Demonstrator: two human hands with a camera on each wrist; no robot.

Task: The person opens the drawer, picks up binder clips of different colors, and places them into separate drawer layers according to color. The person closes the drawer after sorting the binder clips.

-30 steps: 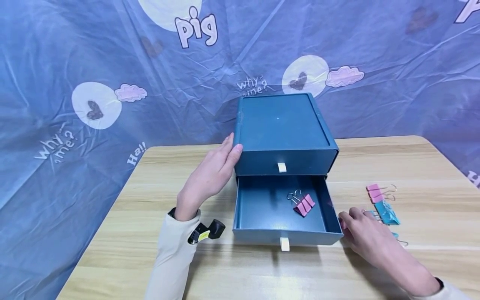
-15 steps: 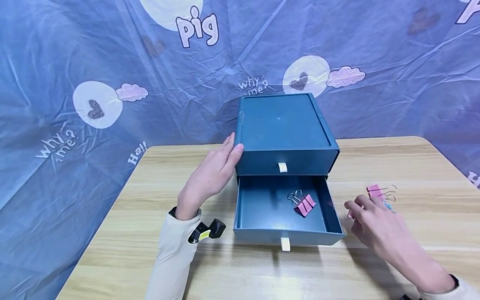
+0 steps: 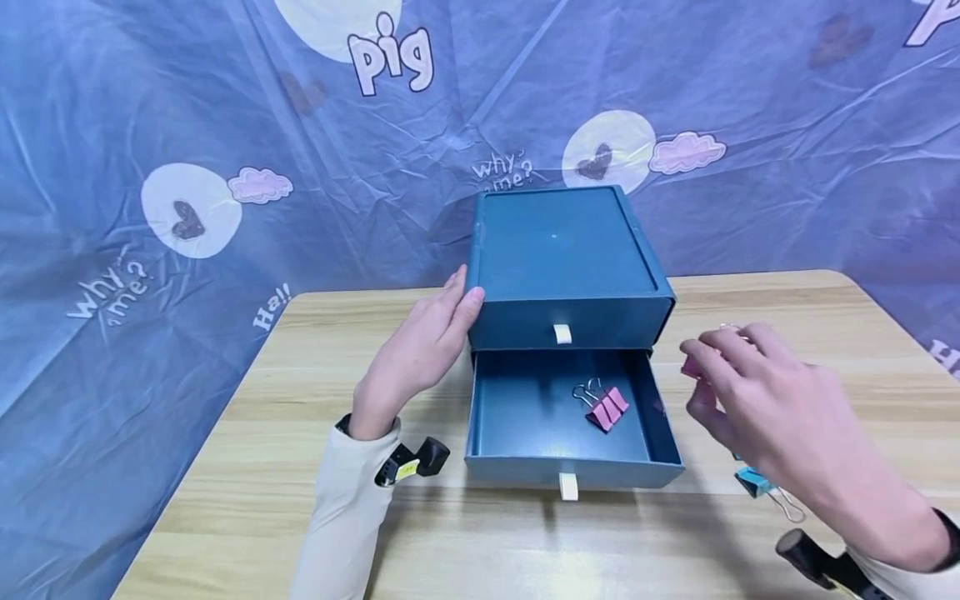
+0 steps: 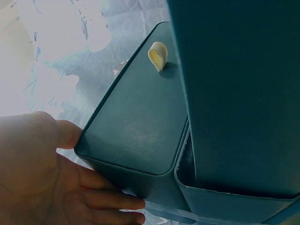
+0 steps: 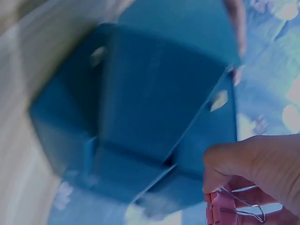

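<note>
Pinched in your right hand (image 3: 783,408), it's a pink binder clip (image 5: 222,208), held to the right of the blue drawer unit (image 3: 558,242)! Below, the lower drawer (image 3: 521,417) stands pulled out, another pink clip (image 3: 607,409) lying inside. Your left hand (image 3: 420,346) rests, fingers straight, against the unit's left side; a teal clip (image 3: 753,481) sits on the table (image 3: 300,408), and the backdrop (image 3: 352,233) reads "pig", "why me?" and "Ha!!"

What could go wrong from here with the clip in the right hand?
The pink clip could slip and drop onto the table, as the right hand pinching it is beside the open drawer, not over it. Swung in low, that hand might bump the drawer's side. It could also nudge the teal clip, which it partly hides.
</note>
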